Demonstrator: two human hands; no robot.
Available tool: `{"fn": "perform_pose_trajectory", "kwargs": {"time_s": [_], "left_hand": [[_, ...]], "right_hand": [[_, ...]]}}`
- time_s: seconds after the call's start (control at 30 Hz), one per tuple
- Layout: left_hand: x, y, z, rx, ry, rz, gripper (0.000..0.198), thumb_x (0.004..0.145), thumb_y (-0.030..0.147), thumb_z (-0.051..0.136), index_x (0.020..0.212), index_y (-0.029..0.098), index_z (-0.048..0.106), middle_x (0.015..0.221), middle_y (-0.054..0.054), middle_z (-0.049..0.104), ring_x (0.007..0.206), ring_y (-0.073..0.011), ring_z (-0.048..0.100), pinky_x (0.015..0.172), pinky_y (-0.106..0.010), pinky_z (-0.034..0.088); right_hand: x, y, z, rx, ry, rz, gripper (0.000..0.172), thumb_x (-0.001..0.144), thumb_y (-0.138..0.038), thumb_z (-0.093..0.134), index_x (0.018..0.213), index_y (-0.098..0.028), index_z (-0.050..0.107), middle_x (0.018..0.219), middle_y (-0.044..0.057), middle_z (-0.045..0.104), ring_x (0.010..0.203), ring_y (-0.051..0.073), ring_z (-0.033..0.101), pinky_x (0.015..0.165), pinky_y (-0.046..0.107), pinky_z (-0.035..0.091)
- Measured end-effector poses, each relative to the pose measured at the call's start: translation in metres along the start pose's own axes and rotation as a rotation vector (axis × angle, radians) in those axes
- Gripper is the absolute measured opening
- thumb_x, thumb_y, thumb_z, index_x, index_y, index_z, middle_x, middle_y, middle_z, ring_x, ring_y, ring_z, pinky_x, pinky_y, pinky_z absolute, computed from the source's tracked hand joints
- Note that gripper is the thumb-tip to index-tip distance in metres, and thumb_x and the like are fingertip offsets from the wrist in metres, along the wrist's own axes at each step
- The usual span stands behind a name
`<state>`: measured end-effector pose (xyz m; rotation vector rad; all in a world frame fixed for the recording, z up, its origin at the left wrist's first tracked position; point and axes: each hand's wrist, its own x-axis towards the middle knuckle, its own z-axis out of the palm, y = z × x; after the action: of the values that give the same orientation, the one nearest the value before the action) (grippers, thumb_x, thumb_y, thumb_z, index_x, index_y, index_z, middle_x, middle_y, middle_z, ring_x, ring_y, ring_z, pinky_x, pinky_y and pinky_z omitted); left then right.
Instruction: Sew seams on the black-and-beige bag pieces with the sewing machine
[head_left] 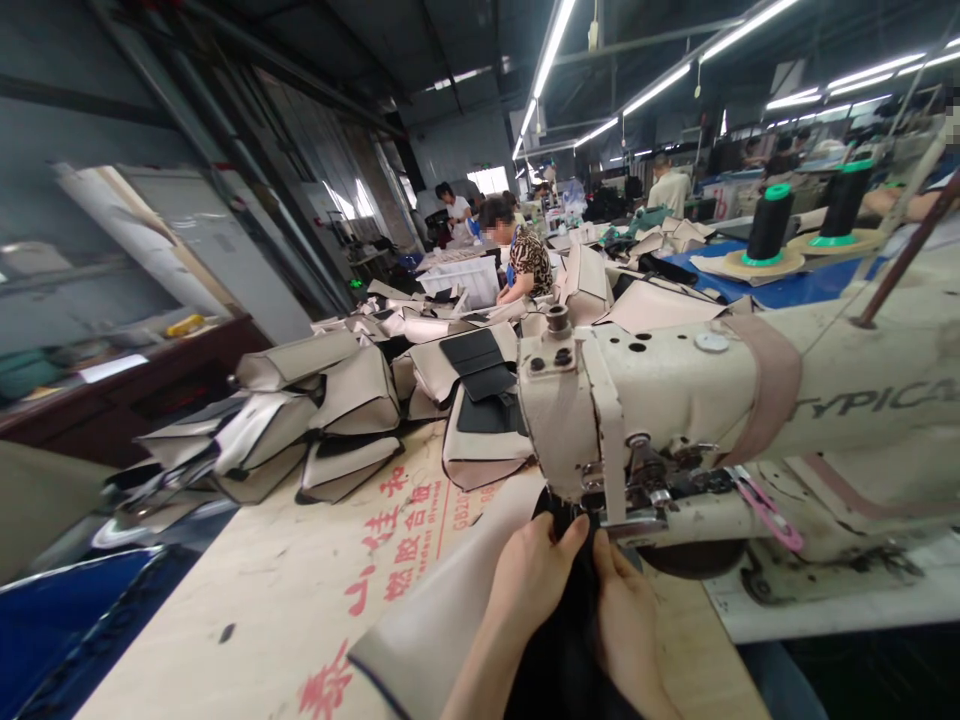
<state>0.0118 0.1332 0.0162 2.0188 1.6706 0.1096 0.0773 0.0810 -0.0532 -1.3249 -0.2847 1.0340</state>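
Close under the head of a sewing machine [660, 380], my left hand [536, 570] pinches black fabric [559, 650] between thumb and fingers. Beside it my right hand [626, 610] presses on the same black fabric, its fingers partly hidden along the fabric's edge. A beige panel [435, 640] with dark edging lies joined to or beneath the black fabric, spreading left over the plywood tabletop. The machine head hides the needle area and the spot where the fabric enters it.
Beige bag pieces with black edging [356, 390] are piled behind the machine and to its left. Pink-handled snips [772, 515] rest on the machine's arm. Black thread cones [771, 225] stand behind. A blue bin [90, 620] is at lower left; a person [531, 262] works farther back.
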Motion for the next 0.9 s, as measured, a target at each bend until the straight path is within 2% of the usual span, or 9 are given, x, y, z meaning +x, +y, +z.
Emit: {"fn": "perform_pose_trajectory", "kwargs": {"time_s": [0.13, 0.27, 0.47, 0.57, 0.73, 0.83, 0.9], "left_hand": [[0.003, -0.002, 0.001, -0.01, 0.013, 0.01, 0.046, 0.085, 0.051, 0.036, 0.082, 0.015, 0.065, 0.078, -0.008, 0.07, 0.076, -0.0206, 0.063, 0.063, -0.024, 0.04], [0.006, -0.001, 0.0, 0.017, 0.035, 0.006, 0.046, 0.085, 0.051, 0.036, 0.082, 0.016, 0.065, 0.079, -0.008, 0.07, 0.078, -0.0206, 0.063, 0.064, -0.024, 0.04], [0.006, 0.002, -0.003, 0.052, 0.034, -0.03, 0.044, 0.084, 0.051, 0.038, 0.082, 0.017, 0.066, 0.08, -0.008, 0.07, 0.079, -0.0215, 0.064, 0.064, -0.024, 0.04], [0.006, 0.003, -0.003, 0.031, 0.037, -0.043, 0.044, 0.084, 0.051, 0.039, 0.081, 0.016, 0.066, 0.079, -0.008, 0.07, 0.078, -0.0216, 0.064, 0.063, -0.024, 0.04], [0.007, 0.004, -0.002, 0.021, 0.054, -0.049, 0.044, 0.084, 0.05, 0.039, 0.081, 0.016, 0.066, 0.079, -0.008, 0.07, 0.079, -0.0221, 0.064, 0.062, -0.024, 0.04], [0.007, 0.006, -0.003, 0.026, 0.068, -0.052, 0.042, 0.084, 0.048, 0.04, 0.08, 0.016, 0.067, 0.079, -0.009, 0.069, 0.08, -0.0223, 0.064, 0.062, -0.024, 0.039], [0.007, 0.007, -0.004, 0.036, 0.076, -0.058, 0.041, 0.084, 0.048, 0.041, 0.08, 0.016, 0.067, 0.077, -0.008, 0.069, 0.078, -0.0222, 0.064, 0.062, -0.024, 0.039]], "right_hand": [[0.0, -0.003, 0.002, 0.043, -0.042, 0.035, 0.064, 0.067, -0.069, 0.053, 0.081, -0.009, 0.069, 0.082, 0.01, 0.068, 0.081, 0.024, 0.06, 0.068, 0.028, 0.044], [-0.001, -0.007, 0.002, 0.058, -0.03, 0.036, 0.061, 0.066, -0.068, 0.056, 0.078, -0.009, 0.068, 0.081, 0.01, 0.067, 0.082, 0.023, 0.058, 0.065, 0.026, 0.043], [0.0, -0.007, 0.0, 0.091, -0.055, 0.051, 0.061, 0.063, -0.071, 0.055, 0.063, -0.011, 0.064, 0.064, 0.006, 0.062, 0.077, 0.023, 0.057, 0.061, 0.025, 0.042], [0.002, -0.009, -0.006, 0.109, -0.107, 0.054, 0.061, 0.064, -0.07, 0.056, 0.069, -0.01, 0.066, 0.068, 0.007, 0.063, 0.074, 0.021, 0.057, 0.062, 0.025, 0.043], [0.008, -0.009, -0.01, -0.006, -0.231, 0.003, 0.06, 0.071, -0.064, 0.054, 0.083, -0.007, 0.068, 0.068, 0.006, 0.062, 0.067, 0.019, 0.055, 0.058, 0.025, 0.042], [0.011, -0.008, -0.009, -0.084, -0.237, -0.045, 0.057, 0.075, -0.062, 0.05, 0.079, -0.009, 0.068, 0.066, 0.006, 0.061, 0.065, 0.019, 0.054, 0.056, 0.026, 0.04], [0.014, -0.019, -0.025, -0.159, -0.275, -0.085, 0.05, 0.072, -0.059, 0.056, 0.074, -0.011, 0.069, 0.067, 0.007, 0.062, 0.065, 0.021, 0.054, 0.058, 0.028, 0.04]]}}
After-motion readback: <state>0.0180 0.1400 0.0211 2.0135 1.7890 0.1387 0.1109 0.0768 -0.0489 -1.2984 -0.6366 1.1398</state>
